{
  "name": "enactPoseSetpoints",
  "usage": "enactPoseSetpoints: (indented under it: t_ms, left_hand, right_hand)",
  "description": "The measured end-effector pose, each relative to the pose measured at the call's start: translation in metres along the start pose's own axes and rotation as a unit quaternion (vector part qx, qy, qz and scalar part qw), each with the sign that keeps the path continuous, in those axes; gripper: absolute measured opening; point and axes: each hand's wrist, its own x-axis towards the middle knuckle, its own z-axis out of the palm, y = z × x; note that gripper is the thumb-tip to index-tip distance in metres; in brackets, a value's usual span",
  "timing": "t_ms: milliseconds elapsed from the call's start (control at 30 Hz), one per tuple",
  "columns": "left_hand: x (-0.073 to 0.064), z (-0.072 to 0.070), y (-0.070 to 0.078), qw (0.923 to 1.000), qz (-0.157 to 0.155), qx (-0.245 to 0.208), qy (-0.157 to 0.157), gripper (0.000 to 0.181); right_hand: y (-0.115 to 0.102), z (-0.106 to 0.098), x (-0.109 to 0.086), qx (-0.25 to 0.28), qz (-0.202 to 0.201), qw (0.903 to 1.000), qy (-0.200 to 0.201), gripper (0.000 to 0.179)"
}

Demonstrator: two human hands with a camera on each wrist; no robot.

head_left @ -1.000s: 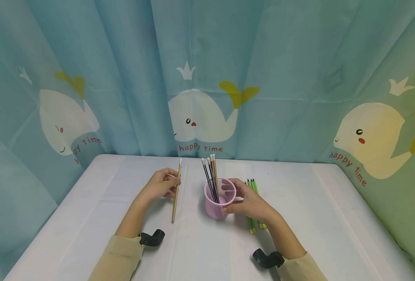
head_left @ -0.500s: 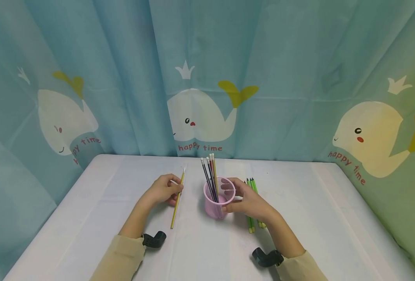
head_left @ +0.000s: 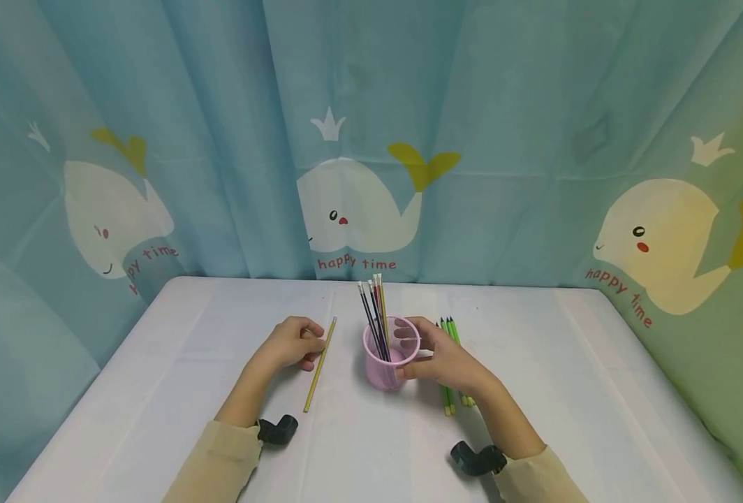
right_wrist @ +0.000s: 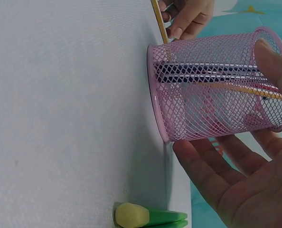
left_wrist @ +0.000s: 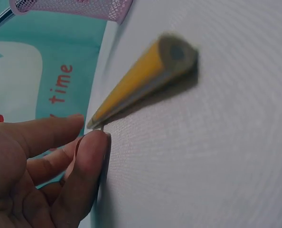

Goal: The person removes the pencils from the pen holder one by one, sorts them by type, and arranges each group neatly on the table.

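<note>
A yellow pencil (head_left: pixel 318 374) lies on the white table, its near end large in the left wrist view. My left hand (head_left: pixel 292 342) is right beside it, thumb and forefinger a little apart at the pencil's far part; whether they touch it I cannot tell. A pink mesh pencil cup (head_left: pixel 381 378) stands upright with several pencils (head_left: pixel 376 318) leaning in it, dark, red and yellow ones. My right hand (head_left: pixel 447 360) grips this cup from the right, thumb on the near side near the rim and fingers round the far side.
Several green pencils (head_left: pixel 448 403) with pale yellow ends lie on the table (head_left: pixel 547 391), partly under my right hand. Behind the table hangs a blue-green curtain (head_left: pixel 503 84) with whale prints. A black wrist camera (head_left: pixel 278 429) sits on my left wrist.
The yellow pencil, tilted in my left hand a second ago, has come down towards me and now lies on the table, with the fingers loosened. My right hand stays on the cup.
</note>
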Motion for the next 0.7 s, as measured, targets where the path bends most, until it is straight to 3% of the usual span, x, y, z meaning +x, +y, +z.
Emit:
enactPoseSetpoints:
  t_ms: [233,433,567,700]
  left_hand:
    - [0.002,-0.001,0.001,0.9999,0.004,0.01,0.003,0.027]
    - [0.0,-0.006,0.009,0.999,0.036,0.005,0.027,0.028]
    - [-0.006,-0.009,0.019,0.9967,0.073,-0.026,0.026,0.028]
    - [-0.013,-0.01,0.03,0.9876,0.147,-0.054,-0.008,0.025]
  right_hand:
    - [-0.001,0.0,0.001,0.001,0.003,1.0,-0.001,0.08]
    - [-0.001,-0.001,0.001,0.004,0.001,1.0,0.0,0.08]
    - [-0.001,0.0,0.001,0.004,0.0,1.0,-0.002,0.079]
    - [0.0,0.0,0.0,0.002,-0.002,1.0,-0.002,0.079]
